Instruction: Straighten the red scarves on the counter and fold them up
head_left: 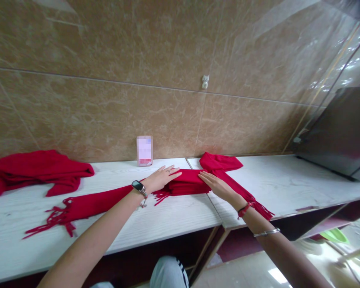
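Observation:
A folded red scarf [189,182] with fringe lies on the white tabletop [168,216] in front of me. My left hand [162,178] rests flat on its left end, fingers stretched out. On the scarf's right end lies my right hand [217,185], also flat and open. A long red fringed scarf [87,206] trails from under my left wrist toward the left. Another red scarf [225,168] runs from the wall down past my right wrist to the table's front edge.
A heap of red scarves [33,172] sits at the far left by the wall. A small pink-and-white box [144,151] stands against the tiled wall. A dark appliance [342,132] occupies the right end. A seam splits the two table halves.

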A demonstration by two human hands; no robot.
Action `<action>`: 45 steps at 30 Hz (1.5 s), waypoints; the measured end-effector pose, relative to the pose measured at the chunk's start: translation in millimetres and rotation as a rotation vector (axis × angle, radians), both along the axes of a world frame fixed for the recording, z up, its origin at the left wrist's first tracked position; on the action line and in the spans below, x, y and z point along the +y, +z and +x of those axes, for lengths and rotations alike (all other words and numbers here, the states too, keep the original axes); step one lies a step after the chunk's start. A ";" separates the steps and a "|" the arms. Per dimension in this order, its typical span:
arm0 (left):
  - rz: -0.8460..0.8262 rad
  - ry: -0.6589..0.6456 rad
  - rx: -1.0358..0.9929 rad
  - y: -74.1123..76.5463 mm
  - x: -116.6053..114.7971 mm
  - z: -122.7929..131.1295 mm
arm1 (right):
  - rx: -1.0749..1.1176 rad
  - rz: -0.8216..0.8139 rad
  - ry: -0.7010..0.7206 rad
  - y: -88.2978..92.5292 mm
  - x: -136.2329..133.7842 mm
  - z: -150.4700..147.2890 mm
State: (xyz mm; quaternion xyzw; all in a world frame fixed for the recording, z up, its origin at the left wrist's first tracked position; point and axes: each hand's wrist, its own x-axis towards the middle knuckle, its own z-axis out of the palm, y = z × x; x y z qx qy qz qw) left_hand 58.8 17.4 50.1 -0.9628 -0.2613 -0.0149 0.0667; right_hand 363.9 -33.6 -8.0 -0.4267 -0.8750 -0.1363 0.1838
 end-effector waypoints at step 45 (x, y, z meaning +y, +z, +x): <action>-0.055 0.338 -0.385 -61.5 0.9 63.9 | -0.062 -0.011 -0.111 -41.6 62.8 -11.1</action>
